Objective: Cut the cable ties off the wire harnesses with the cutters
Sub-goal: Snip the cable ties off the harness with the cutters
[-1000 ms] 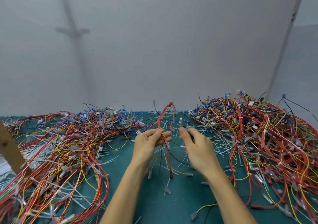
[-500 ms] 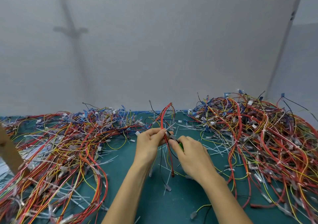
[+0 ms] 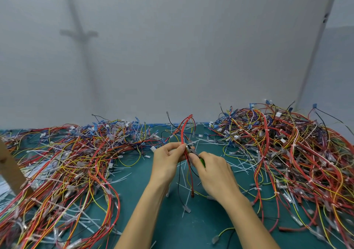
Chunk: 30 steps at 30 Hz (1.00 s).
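The right hand [image 3: 214,174], grip closed on small green-handled cutters [image 3: 193,153], has closed in on the red wire harness [image 3: 186,133] pinched by the left hand [image 3: 166,162], so a snip looks imminent.

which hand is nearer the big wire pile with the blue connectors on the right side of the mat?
Right. The right hand, gripping the cutters, is closer to that pile; the left hand, holding the red harness, sits farther from it.
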Each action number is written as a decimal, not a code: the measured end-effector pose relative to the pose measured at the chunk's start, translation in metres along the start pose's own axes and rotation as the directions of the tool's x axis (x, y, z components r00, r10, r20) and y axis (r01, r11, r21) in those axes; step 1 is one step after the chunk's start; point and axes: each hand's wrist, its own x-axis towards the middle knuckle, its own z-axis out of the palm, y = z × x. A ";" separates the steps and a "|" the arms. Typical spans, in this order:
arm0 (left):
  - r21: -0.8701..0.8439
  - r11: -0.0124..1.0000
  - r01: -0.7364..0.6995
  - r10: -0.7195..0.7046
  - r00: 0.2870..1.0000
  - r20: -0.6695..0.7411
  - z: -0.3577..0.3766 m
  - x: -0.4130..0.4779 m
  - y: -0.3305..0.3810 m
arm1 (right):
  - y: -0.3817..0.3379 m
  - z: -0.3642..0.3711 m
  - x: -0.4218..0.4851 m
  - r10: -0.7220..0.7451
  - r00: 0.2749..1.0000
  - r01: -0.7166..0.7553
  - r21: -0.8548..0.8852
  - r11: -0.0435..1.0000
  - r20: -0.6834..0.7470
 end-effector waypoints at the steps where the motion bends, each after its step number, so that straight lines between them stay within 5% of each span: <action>1: 0.003 1.000 0.000 0.000 1.000 0.002 0.000 0.000 0.000 | 0.000 0.000 0.000 0.002 1.000 -0.002 0.002 1.000 -0.004; 16: 0.062 0.998 0.025 -0.021 0.997 -0.075 -0.004 0.004 -0.003 | -0.003 -0.003 0.000 0.078 0.997 -0.079 0.047 0.996 0.015; 22: 0.305 0.936 0.177 -0.041 0.913 -0.405 -0.024 0.019 -0.012 | 0.007 -0.007 0.001 0.200 0.980 -0.197 -0.239 0.951 -0.013; 27: 0.652 0.716 0.249 0.074 0.901 -0.426 -0.036 0.019 -0.017 | 0.020 0.003 0.000 0.339 0.940 -0.287 -0.430 0.856 0.048; 30: 0.583 0.782 0.220 0.053 0.909 -0.414 -0.035 0.020 -0.017 | 0.025 0.010 0.000 0.353 0.933 -0.282 -0.462 0.841 0.072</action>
